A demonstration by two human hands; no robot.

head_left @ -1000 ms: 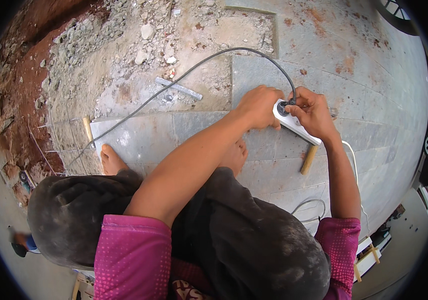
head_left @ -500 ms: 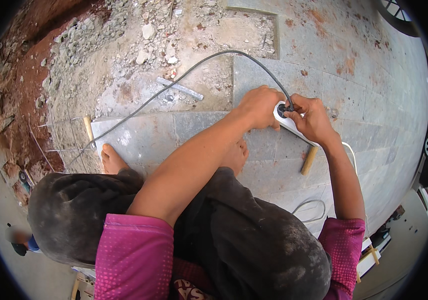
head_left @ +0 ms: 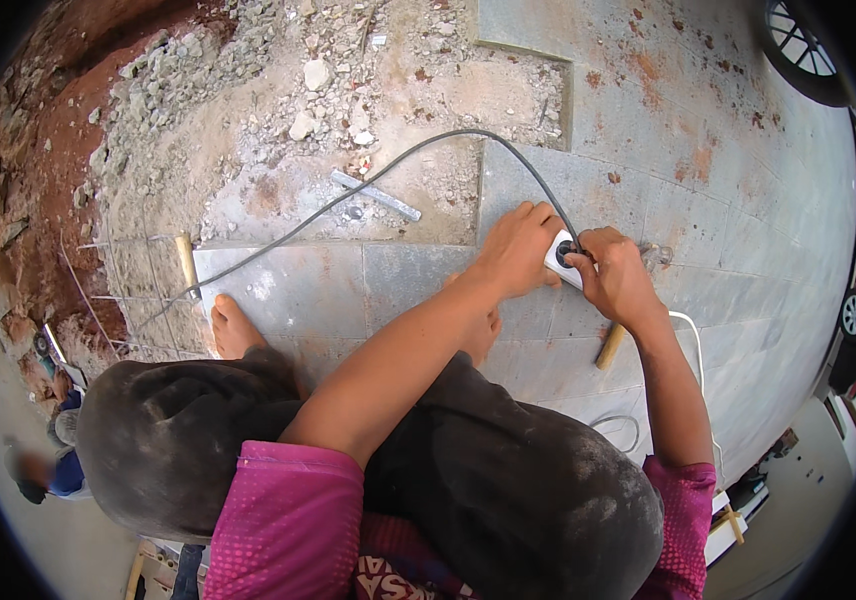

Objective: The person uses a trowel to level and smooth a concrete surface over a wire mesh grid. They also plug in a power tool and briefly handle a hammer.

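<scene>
A white power strip (head_left: 561,272) is held just above the grey paving. My left hand (head_left: 523,252) is closed around its far left end. At the strip's black socket, my right hand (head_left: 616,278) pinches a black plug (head_left: 571,250), its fingertips pressed close to the socket. How deep the plug sits is hidden by the fingers. From the plug a dark grey cable (head_left: 418,150) arcs away to the left over the slabs and rubble. Just below my right hand lies a wooden handle (head_left: 610,346), its upper end covered by the hand.
Broken concrete rubble (head_left: 318,75) and a metal bar (head_left: 378,195) lie ahead. Another wooden handle (head_left: 187,262) rests by my bare foot (head_left: 235,328). A white cable (head_left: 700,370) runs past my right forearm. Other people (head_left: 66,475) are at the far left; a car wheel (head_left: 803,50) stands far right.
The view has shifted, so the ground appears lower in the picture. My right hand has closed in over the plug, its fingers more curled. Both hands stay at the power strip.
</scene>
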